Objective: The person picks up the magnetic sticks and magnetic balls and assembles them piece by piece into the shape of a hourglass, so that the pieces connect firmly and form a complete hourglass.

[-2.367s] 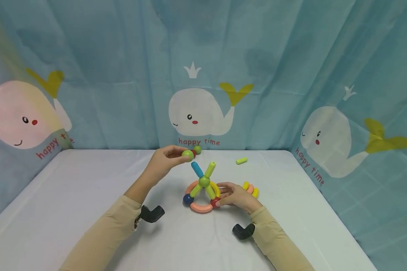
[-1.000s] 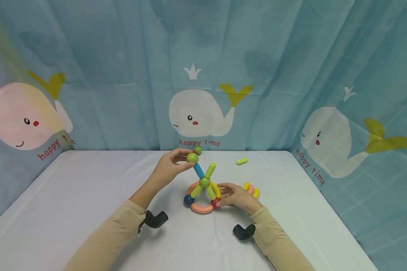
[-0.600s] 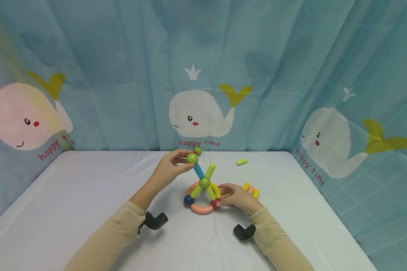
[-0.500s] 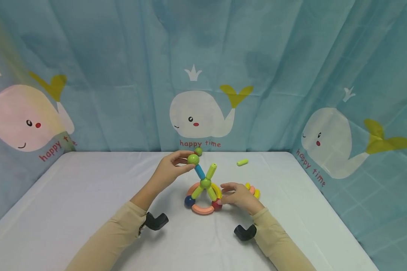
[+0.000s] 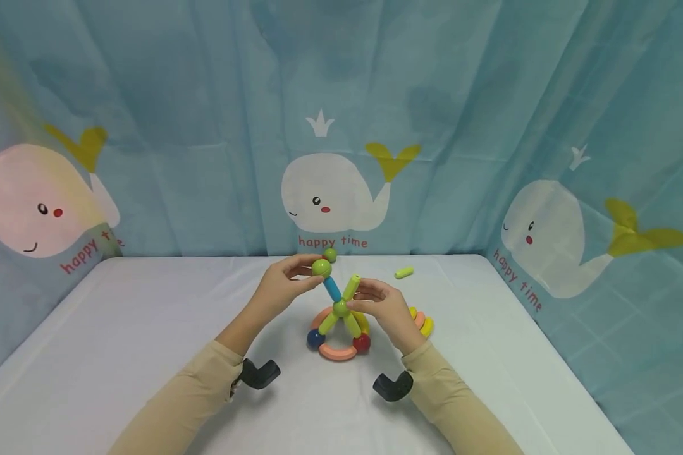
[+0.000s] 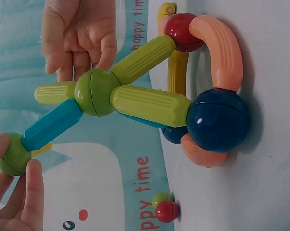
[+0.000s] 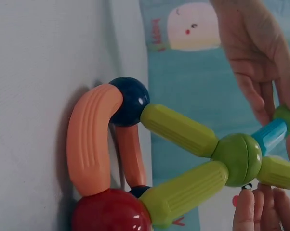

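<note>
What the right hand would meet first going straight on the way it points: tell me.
Most likely the upper light-green rod: the right hand points leftward at it in the head view, with the middle green ball just below. Depth leaves any remaining gap unclear.

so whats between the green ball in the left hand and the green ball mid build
One blue stick, touching both the held green ball and the middle green ball; the left wrist view shows it clearest.
</note>
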Available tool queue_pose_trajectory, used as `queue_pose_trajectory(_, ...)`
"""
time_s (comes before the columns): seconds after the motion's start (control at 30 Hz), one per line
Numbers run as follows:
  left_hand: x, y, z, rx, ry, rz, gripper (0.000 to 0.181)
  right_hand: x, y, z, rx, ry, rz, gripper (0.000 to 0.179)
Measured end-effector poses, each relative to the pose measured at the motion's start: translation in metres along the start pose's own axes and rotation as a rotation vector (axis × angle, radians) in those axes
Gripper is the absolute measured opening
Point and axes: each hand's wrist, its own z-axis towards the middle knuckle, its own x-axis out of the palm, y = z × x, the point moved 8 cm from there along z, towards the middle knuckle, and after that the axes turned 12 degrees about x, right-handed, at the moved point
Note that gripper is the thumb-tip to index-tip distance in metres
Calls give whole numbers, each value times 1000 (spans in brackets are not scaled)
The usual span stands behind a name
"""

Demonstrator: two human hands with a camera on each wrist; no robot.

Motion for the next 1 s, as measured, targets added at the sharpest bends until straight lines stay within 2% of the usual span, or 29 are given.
queue_pose_trajectory(0.1,1,2,-1,-2,-4,-13,47,3,0,2,4,-19,7,56)
queue_pose_trajectory(0.37,2,3,-2,17,-10,-48,49,14,-1,11,-5,29,-4,43)
queue_pose_trajectory(0.6,3,0,-2,33,-11,-43,50,19,-1,14,-17,24,1,35)
queue_pose_trajectory(0.73,3,2,-3,20,0,-64,52,21,-3,15,-12,24,15,34)
queue_pose_trajectory(0.87,-1,8,1,-9,-24,-166,53,22,-5,16,-1,12,5,33)
queue_pose_trajectory(1.0,-13,27,20,-53,-137,-317,54,20,-4,15,-16,6,-1,32)
